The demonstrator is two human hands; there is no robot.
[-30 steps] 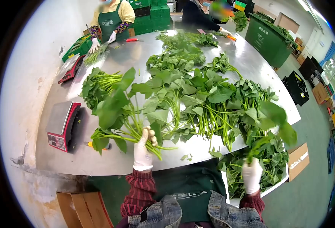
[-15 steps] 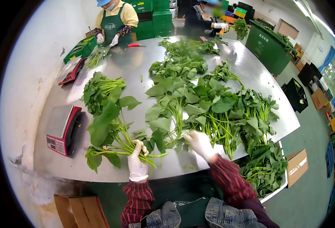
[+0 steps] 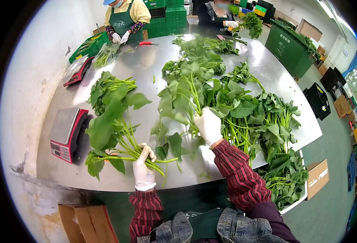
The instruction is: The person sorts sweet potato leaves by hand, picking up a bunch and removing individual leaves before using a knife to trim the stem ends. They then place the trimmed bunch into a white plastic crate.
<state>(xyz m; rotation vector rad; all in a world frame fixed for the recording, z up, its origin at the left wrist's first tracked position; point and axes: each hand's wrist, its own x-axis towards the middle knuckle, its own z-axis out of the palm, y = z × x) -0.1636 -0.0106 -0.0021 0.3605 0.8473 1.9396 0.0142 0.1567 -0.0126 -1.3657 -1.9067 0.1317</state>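
Observation:
My left hand [image 3: 144, 166], in a white glove, is closed around the stems of a bunch of leafy greens [image 3: 123, 139] above the table's front edge. The cut stem ends stick out to its right. My right hand [image 3: 208, 126], also gloved, is closed on several leafy stems [image 3: 192, 95] lifted off the table, their leaves pointing away from me. To the right of that hand lies a heap of leafy greens [image 3: 239, 109] with its stems toward me. A finished-looking pile of greens [image 3: 109, 90] rests beyond my left hand. A few loose leaves [image 3: 174, 143] lie between my hands.
Two red-and-silver scales [image 3: 67, 129] stand on the left of the metal table [image 3: 146, 60]. A red-handled knife [image 3: 148, 43] lies at the back. Two co-workers stand at the far side. A white crate of greens [image 3: 287, 182] sits at the right front, beside a cardboard box [image 3: 318, 178].
My right hand has moved away from me and now grips several stems, lifting them from the heap. My left hand keeps its bunch in nearly the same place.

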